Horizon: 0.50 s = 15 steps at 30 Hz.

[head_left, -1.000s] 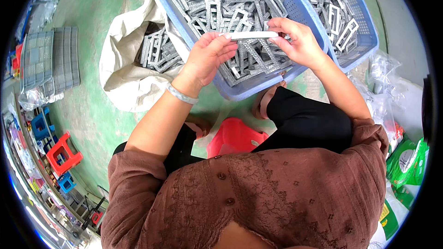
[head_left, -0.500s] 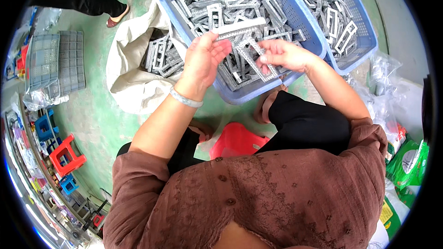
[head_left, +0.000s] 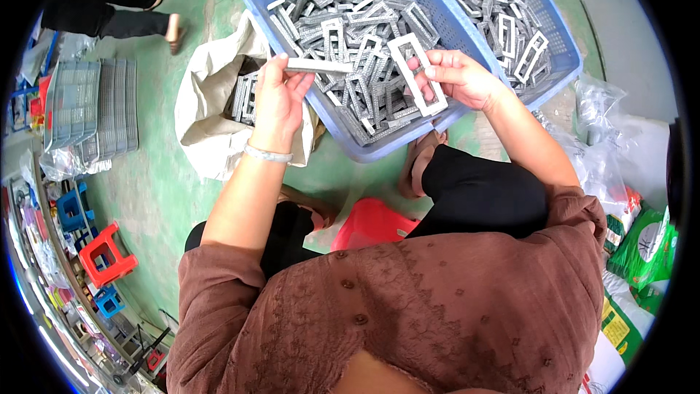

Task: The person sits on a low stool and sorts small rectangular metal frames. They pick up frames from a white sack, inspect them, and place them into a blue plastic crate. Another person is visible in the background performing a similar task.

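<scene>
My left hand (head_left: 283,95) is closed on one end of a grey rectangular frame (head_left: 319,66), seen edge-on and pointing right. My right hand (head_left: 463,79) pinches a second rectangular frame (head_left: 436,104) by its long side, its pale flat face turned up toward me. Both pieces are held above a blue plastic basket (head_left: 353,152) heaped with many similar grey frames (head_left: 370,55). A white woven sack (head_left: 208,66) with its mouth spread wide stands left of the basket, close to my left hand, and more frames lie inside it.
Another blue basket (head_left: 573,66) of frames adjoins on the right. Beneath me is a red stool (head_left: 372,225). A person in black trousers (head_left: 135,22) walks at the far left. Grey crates (head_left: 109,109) and a small red stool (head_left: 107,255) are on the left; plastic bags (head_left: 605,109) lie right.
My hands have moved apart; the left has shifted left toward the sack with its frame. The right one has turned its frame's pale face up. The walking person has moved left.
</scene>
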Each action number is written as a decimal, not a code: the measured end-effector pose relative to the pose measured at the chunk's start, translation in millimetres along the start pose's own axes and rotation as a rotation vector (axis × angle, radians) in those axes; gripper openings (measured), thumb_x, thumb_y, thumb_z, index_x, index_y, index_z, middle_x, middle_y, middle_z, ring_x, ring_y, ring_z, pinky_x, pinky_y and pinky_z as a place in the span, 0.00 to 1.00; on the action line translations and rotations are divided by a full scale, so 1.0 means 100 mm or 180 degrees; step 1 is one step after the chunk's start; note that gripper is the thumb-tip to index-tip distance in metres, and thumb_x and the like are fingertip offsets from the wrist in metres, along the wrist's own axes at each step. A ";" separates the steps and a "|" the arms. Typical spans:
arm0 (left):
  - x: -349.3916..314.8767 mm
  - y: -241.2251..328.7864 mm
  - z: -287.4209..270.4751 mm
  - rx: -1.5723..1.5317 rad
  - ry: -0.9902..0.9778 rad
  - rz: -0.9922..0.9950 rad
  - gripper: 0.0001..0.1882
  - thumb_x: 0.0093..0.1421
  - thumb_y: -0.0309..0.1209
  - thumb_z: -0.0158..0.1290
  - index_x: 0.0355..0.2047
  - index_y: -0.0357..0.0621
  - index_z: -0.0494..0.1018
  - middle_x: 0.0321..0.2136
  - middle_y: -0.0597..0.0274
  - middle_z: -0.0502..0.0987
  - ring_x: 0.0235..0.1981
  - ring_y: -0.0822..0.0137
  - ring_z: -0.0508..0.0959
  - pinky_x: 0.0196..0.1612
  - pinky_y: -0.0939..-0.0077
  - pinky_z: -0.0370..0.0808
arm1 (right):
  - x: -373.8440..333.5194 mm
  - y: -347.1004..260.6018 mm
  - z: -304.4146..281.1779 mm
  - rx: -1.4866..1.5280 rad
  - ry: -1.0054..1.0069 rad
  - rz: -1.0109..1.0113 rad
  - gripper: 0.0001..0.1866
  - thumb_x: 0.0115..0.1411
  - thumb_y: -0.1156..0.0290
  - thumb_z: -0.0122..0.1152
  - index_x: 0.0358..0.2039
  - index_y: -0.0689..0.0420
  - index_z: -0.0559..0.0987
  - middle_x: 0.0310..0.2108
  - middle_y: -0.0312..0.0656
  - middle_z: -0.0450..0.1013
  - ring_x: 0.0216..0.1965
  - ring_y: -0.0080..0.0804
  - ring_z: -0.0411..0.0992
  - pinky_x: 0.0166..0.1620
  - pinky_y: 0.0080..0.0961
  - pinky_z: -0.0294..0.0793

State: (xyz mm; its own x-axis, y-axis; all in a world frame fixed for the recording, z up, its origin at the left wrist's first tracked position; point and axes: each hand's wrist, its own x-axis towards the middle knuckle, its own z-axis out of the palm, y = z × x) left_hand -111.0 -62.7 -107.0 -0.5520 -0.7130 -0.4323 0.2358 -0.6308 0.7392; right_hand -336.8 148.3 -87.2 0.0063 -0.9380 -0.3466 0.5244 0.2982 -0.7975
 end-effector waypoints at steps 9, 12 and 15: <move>-0.54 0.27 0.39 -0.1295 -0.0151 -0.0890 0.16 0.50 0.42 0.47 0.31 0.43 0.63 0.27 0.54 0.66 0.32 0.57 0.68 0.46 0.52 0.66 | -0.11 -0.61 0.52 0.0095 -0.0084 -0.0762 0.20 0.57 0.66 0.53 0.48 0.59 0.65 0.38 0.49 0.71 0.31 0.24 0.69 0.40 0.25 0.70; -0.77 0.41 0.51 -0.0887 -0.0494 -0.0846 0.09 0.51 0.34 0.51 0.30 0.43 0.67 0.25 0.57 0.71 0.26 0.62 0.71 0.36 0.61 0.72 | -0.09 -0.76 0.91 0.0186 -0.0181 -0.0987 0.23 0.56 0.66 0.54 0.51 0.58 0.61 0.39 0.48 0.71 0.32 0.26 0.69 0.41 0.26 0.69; -1.02 0.44 0.56 -0.1002 -0.1454 -0.0884 0.11 0.53 0.30 0.52 0.36 0.43 0.67 0.28 0.57 0.73 0.28 0.63 0.73 0.33 0.64 0.73 | -0.10 -0.86 1.24 0.0215 -0.0379 -0.1265 0.22 0.55 0.66 0.55 0.50 0.57 0.63 0.36 0.42 0.72 0.36 0.28 0.69 0.43 0.29 0.70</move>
State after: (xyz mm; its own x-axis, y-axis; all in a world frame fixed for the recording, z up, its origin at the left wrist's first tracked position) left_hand -89.2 -0.7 -1.6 -0.8968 -0.3501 -0.2707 0.2204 -0.8837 0.4129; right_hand -276.0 109.7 46.0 -0.1116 -0.9928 0.0443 0.5606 -0.0997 -0.8221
